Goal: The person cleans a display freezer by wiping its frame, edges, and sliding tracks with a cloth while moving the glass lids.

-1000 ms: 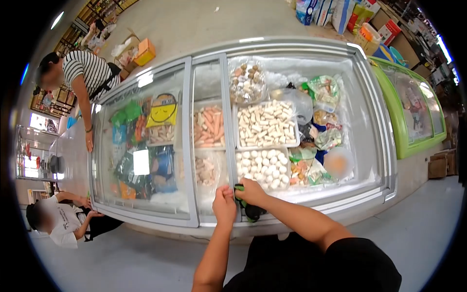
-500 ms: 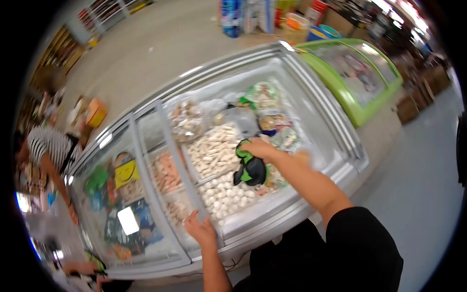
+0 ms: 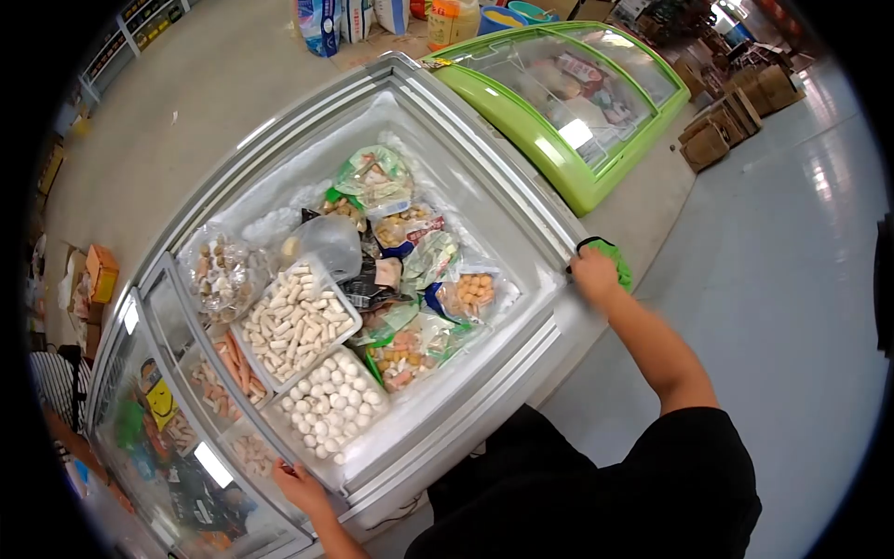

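Observation:
At the right front corner of the open chest freezer (image 3: 503,168), my right hand (image 3: 596,270) is closed on a green and black cloth-like item (image 3: 610,256). My left hand (image 3: 303,486) rests at the frame of the sliding glass lid (image 3: 223,373), near the front edge, its fingers partly bent with nothing visible in them. Inside the freezer lie a tray of white sticks (image 3: 296,321), a tray of white balls (image 3: 332,403), a clear bag of mixed balls (image 3: 222,275) and several food bags (image 3: 400,349). Frost lines the inner walls.
A green freezer with curved glass (image 3: 559,121) stands behind the right end. Cardboard boxes (image 3: 717,130) lie beyond it. Bags and tubs (image 3: 453,20) stand at the top. An orange box (image 3: 101,275) and a person in a striped top (image 3: 58,382) are at the left.
The view has swung right. My right hand has carried the green and black item from the lid's edge, over the food, to the right corner. My left hand has stayed by the lid frame.

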Available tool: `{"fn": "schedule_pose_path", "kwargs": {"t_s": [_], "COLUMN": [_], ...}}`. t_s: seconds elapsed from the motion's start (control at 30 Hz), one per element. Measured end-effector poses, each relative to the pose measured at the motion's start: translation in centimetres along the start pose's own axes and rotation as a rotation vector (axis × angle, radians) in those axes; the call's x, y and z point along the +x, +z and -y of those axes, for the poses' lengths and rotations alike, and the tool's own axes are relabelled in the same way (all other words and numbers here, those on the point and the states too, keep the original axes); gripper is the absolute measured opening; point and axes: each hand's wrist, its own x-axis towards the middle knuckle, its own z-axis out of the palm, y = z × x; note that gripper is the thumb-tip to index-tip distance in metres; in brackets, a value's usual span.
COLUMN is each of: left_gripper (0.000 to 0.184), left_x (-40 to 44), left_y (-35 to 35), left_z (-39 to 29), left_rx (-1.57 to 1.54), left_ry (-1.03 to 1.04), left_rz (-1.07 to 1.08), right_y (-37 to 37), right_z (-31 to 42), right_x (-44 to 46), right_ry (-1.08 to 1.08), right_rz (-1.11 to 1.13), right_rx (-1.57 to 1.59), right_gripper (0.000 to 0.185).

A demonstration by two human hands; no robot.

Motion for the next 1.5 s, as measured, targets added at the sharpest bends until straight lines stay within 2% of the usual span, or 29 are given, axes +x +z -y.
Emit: {"fn": "schedule_pose_path", "kwargs": {"t_s": [0.1,0.27,0.5,0.63,0.67,0.7,0.83,0.93,1.03,1.13,1.23,1.33,1.4,1.47,1.5], "left_gripper": [0.037,0.038,0.041,0.041,0.041,0.041,0.041,0.041,0.041,0.042,0.044,0.044,0.044,0.041,0.042], "left_x": [-0.3,-0.4,-0.1,-0.4,-0.3,-0.2,0.1,0.0,0.0,0.2,0.2,-0.1,-0.3,-0.7,-0.7], "left_y": [-0.1,0.3,1.0,0.4,0.2,0.2,0.9,0.7,0.2,0.4,0.3,-0.2,0.4,0.7,0.6], "left_z": [-0.7,-1.1,0.6,-0.1,-0.7,-1.1,0.8,0.5,0.0,-0.5,1.1,0.0,1.8,2.2,1.8], "left_rx": [0.074,0.136,0.106,0.098,0.123,0.144,0.100,0.074,0.072,0.111,0.129,0.075,0.053,0.003,0.000], "left_ry": [-0.007,-0.029,-0.007,0.033,-0.026,-0.084,-0.030,-0.034,-0.064,-0.110,-0.079,-0.194,-0.200,-0.107,-0.156], "left_rz": [0.004,-0.030,-0.052,-0.065,-0.021,0.020,-0.018,-0.009,0.029,0.037,0.046,0.067,0.032,-0.053,-0.048], "right_y": [-0.3,-0.3,0.7,0.8,0.6,0.4,1.6,1.6,2.5,2.3,1.4,-0.2,-1.6,-2.6,-3.3], "right_z": [0.5,1.6,3.9,4.5,4.5,4.4,4.5,5.2,6.8,9.7,11.8,14.4,16.1,18.0,18.9], "right_x": [-0.5,-2.6,-2.9,-2.8,-2.9,-2.9,-1.9,-0.2,2.9,9.3,15.1,22.7,27.8,32.5,34.9], "right_ry": [-0.258,-0.238,-0.132,0.042,0.117,0.123,0.098,0.189,0.172,0.180,0.163,0.127,0.082,0.041,0.038], "right_rz": [-0.096,-0.174,-0.188,-0.311,-0.332,-0.312,-0.279,-0.214,-0.457,-0.577,-0.588,-0.545,-0.550,-0.555,-0.536], "right_rx": [-0.141,-0.203,-0.195,-0.091,-0.096,-0.076,-0.113,-0.064,-0.008,-0.051,-0.048,-0.009,0.015,0.039,0.053], "right_gripper": [0.011,0.011,0.017,0.018,0.018,0.017,0.015,0.012,0.009,0.011,0.012,0.013,0.015,0.016,0.019]}}
